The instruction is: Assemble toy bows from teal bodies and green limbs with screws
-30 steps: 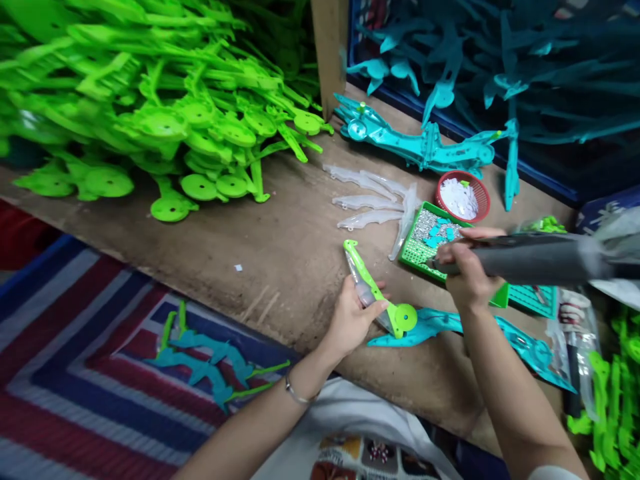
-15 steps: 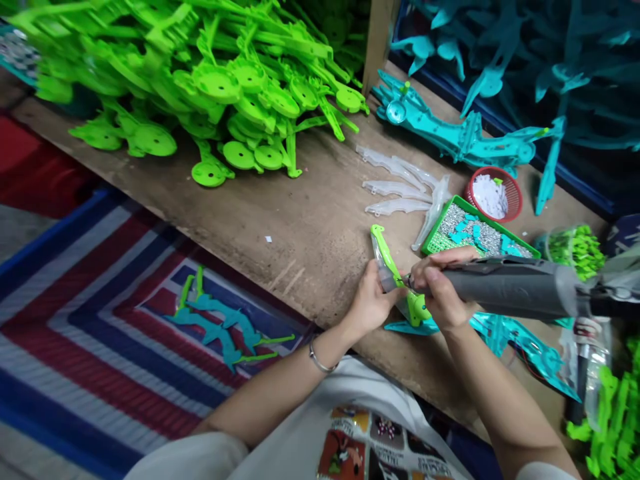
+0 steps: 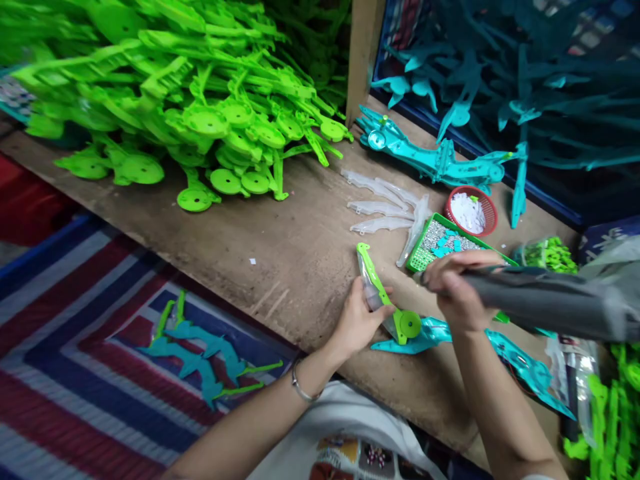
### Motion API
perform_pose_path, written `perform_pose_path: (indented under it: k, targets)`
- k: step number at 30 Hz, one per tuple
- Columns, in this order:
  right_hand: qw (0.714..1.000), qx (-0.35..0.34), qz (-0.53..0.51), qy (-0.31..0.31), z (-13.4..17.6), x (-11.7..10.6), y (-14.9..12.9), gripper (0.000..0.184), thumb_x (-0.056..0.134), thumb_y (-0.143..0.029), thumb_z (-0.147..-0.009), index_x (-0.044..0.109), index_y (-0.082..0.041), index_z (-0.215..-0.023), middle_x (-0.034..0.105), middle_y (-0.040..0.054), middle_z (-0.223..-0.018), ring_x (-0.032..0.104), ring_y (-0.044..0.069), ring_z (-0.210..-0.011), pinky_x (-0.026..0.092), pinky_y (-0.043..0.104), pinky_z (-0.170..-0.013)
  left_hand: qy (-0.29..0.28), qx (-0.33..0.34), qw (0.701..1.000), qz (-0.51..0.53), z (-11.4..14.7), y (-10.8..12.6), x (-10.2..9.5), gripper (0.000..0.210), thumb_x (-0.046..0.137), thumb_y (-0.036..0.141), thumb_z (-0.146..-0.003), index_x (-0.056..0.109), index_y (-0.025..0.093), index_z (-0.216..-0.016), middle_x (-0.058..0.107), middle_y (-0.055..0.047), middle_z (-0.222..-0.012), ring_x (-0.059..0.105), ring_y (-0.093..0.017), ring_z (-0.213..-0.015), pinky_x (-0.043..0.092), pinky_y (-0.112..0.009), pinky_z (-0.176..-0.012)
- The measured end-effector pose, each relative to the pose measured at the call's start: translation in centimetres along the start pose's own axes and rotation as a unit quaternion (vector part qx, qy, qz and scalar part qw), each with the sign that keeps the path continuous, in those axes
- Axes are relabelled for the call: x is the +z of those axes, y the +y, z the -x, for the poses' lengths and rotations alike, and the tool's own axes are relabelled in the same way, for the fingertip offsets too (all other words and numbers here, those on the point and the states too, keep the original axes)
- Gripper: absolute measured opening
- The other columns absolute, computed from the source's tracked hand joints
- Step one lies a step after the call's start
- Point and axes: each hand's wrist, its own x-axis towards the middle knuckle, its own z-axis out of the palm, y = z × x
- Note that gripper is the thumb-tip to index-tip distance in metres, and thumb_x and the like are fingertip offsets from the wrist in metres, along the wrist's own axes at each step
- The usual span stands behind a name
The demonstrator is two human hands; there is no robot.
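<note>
My left hand [image 3: 359, 320] grips a lime-green plastic part [image 3: 409, 324] with a translucent blade-shaped piece [image 3: 371, 292] along it. The round end of the green part lies over a teal plastic part [image 3: 433, 331] on the bench. My right hand [image 3: 463, 290] is wrapped round the front of a grey power screwdriver [image 3: 543, 300], which points left. Its tip is apart from the green part, above the near side of a green basket [image 3: 417, 259] of small metal screws and teal bits.
A large heap of lime-green parts [image 3: 210, 120] covers the back left of the bench [image 3: 305, 247]. Several translucent pieces [image 3: 380, 209], a long teal part [image 3: 425, 153] and a red basket [image 3: 493, 213] of white bits lie behind my hands. Teal-and-green assemblies [image 3: 200, 360] lie lower left.
The screwdriver has lifted off the green part and moved right with my right hand. My left hand still holds the green part. The whole view has shifted slightly.
</note>
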Motion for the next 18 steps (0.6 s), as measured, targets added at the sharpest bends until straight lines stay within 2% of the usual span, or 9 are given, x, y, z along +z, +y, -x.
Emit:
perform_pose_path:
  k: [2, 3, 5, 8, 11, 15, 18]
  targets:
    - [0.995, -0.056, -0.012, 0.081, -1.2, -1.1, 0.5, 0.019, 0.069, -0.025, -0.082, 0.062, -0.026, -0.100, 0.057, -0.0072, -0.057, 0.054, 0.014, -0.047, 0.050, 0.032, -0.052, -0.006, -0.011, 1.000, 0.015, 0.2, 0.5, 0.1, 0.069, 0.088, 0.020, -0.066, 0.041, 0.024, -0.116, 0.071, -0.008, -0.117, 0.075, -0.021, -0.093, 0.060, -0.040, -0.086]
    - [0.992, -0.063, -0.010, 0.110, -1.7, -1.6, 1.0, 0.018, 0.069, -0.024, -0.083, 0.062, -0.025, -0.100, 0.056, -0.0073, -0.057, 0.053, 0.014, -0.046, 0.049, 0.031, -0.052, -0.006, -0.015, 1.000, 0.023, 0.3, 0.7, 0.1, 0.074, 0.089, 0.020, -0.065, 0.039, 0.025, -0.119, 0.070, -0.008, -0.119, 0.075, -0.022, -0.095, 0.060, -0.041, -0.087]
    - [0.991, -0.028, 0.008, 0.134, -2.0, -2.4, 2.2, 0.018, 0.069, -0.023, -0.083, 0.060, -0.023, -0.099, 0.056, -0.0075, -0.056, 0.053, 0.014, -0.047, 0.049, 0.031, -0.052, -0.003, -0.019, 0.999, 0.030, 0.4, 1.1, 0.1, 0.080, 0.090, 0.019, -0.064, 0.038, 0.027, -0.125, 0.067, -0.009, -0.127, 0.075, -0.024, -0.098, 0.060, -0.042, -0.090]
    - [0.990, 0.014, 0.033, 0.134, -1.4, -3.2, 3.9, 0.021, 0.071, -0.026, -0.083, 0.058, -0.023, -0.099, 0.056, -0.0080, -0.057, 0.053, 0.013, -0.046, 0.048, 0.030, -0.052, 0.005, -0.005, 1.000, 0.030, 0.2, 1.7, -0.2, 0.073, 0.085, 0.021, -0.071, 0.041, 0.026, -0.128, 0.059, -0.012, -0.140, 0.073, -0.025, -0.108, 0.058, -0.042, -0.095]
    - [0.990, 0.027, 0.052, 0.132, -0.6, -3.4, 4.8, 0.023, 0.073, -0.027, -0.082, 0.058, -0.022, -0.099, 0.056, -0.0078, -0.058, 0.054, 0.013, -0.047, 0.046, 0.029, -0.051, 0.012, 0.010, 0.999, 0.039, -0.4, 2.2, -0.7, 0.069, 0.076, 0.016, -0.074, 0.042, 0.024, -0.133, 0.057, -0.013, -0.144, 0.069, -0.026, -0.116, 0.056, -0.041, -0.098]
    - [0.991, 0.041, 0.040, 0.124, -0.4, -3.6, 5.1, 0.022, 0.073, -0.028, -0.083, 0.059, -0.021, -0.099, 0.057, -0.0071, -0.059, 0.056, 0.013, -0.049, 0.046, 0.029, -0.051, 0.019, 0.008, 0.999, 0.044, -1.4, 3.0, -1.2, 0.083, 0.072, 0.012, -0.067, 0.036, 0.025, -0.140, 0.057, -0.014, -0.143, 0.071, -0.027, -0.112, 0.059, -0.042, -0.093]
    - [0.992, 0.032, 0.028, 0.118, -0.5, -3.6, 5.2, 0.020, 0.074, -0.026, -0.083, 0.060, -0.021, -0.096, 0.058, -0.0071, -0.058, 0.056, 0.013, -0.047, 0.046, 0.028, -0.050, 0.029, 0.016, 0.999, 0.041, -2.3, 3.6, -1.5, 0.081, 0.072, 0.014, -0.066, 0.038, 0.024, -0.139, 0.058, -0.013, -0.141, 0.072, -0.026, -0.108, 0.060, -0.041, -0.090]
